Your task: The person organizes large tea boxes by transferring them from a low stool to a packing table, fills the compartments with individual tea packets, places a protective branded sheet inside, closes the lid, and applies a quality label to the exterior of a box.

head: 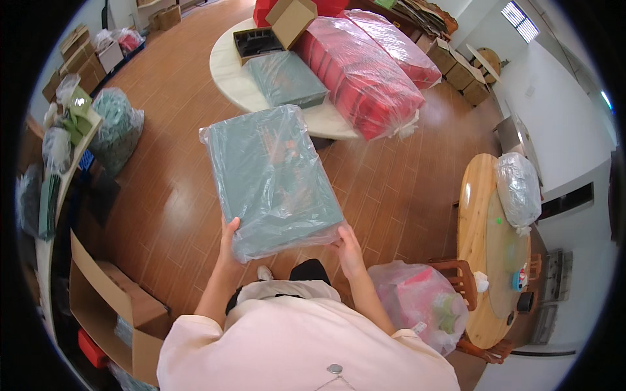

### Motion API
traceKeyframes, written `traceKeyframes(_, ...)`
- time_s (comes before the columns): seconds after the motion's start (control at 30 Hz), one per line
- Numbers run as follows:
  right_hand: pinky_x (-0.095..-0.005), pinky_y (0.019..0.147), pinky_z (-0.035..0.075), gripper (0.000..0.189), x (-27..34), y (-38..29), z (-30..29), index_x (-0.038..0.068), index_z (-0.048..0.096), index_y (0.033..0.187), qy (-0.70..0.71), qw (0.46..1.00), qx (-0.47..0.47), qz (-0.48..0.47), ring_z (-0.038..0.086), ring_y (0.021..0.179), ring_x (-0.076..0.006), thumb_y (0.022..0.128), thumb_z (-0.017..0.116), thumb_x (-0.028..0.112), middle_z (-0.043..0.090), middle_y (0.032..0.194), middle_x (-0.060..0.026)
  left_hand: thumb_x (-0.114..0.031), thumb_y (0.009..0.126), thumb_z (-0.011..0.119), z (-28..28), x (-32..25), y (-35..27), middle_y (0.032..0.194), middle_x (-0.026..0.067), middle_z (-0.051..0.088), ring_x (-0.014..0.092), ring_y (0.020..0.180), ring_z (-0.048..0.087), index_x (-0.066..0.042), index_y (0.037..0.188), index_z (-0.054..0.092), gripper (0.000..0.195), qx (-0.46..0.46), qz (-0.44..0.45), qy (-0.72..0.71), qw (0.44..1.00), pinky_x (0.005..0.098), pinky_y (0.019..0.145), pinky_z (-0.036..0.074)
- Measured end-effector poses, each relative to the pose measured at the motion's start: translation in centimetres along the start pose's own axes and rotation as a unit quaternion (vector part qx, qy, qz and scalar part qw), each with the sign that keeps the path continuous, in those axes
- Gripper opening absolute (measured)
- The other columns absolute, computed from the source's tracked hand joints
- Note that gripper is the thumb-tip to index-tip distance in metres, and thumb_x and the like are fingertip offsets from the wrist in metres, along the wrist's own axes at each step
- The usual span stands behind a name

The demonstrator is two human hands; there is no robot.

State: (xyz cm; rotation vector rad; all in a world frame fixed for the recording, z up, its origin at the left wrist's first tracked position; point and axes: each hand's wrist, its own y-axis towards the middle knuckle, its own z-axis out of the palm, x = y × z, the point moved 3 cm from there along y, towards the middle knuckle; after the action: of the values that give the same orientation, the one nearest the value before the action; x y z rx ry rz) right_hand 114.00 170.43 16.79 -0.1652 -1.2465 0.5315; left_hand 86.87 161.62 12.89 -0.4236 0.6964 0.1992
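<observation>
A flat green box in clear plastic wrap (pixel 276 181) is held out in front of me, above the wooden floor. My left hand (pixel 229 244) grips its near left corner, thumb on top. At the near right corner my right hand (pixel 349 248) supports the box, its fingers partly hidden under the edge. Orange markings show on the lid through the wrap. Beyond it, a similar wrapped green box (pixel 288 80) lies on a pale round table (pixel 227 73), beside an open cardboard box with a black insert (pixel 259 43).
Large plastic-wrapped red bundles (pixel 359 73) fill the round table's right part. An open carton (pixel 105 298) stands at lower left, near a long shelf (pixel 73 171). At right are a bag of pink and green items (pixel 420 298), a wooden chair (pixel 455 278) and a wooden table (pixel 472 210).
</observation>
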Motion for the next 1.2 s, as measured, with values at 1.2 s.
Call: traceKeyframes(1.2,-0.0236,0.067,0.048,0.020,20.0,55.8,3.4,0.003,0.060,0.106,-0.132,0.972,0.196,-0.016,0.060,0.075,-0.0108,0.097,0.048,0.016,0.066,0.089,-0.0057,-0.037,0.096,0.050,5.0,6.8,33.8,0.116,0.0097,0.056,0.018,0.104,0.055,-0.003,0.133,0.044,0.050,-0.288,-0.087,0.343,0.890,0.0310,0.084,0.047)
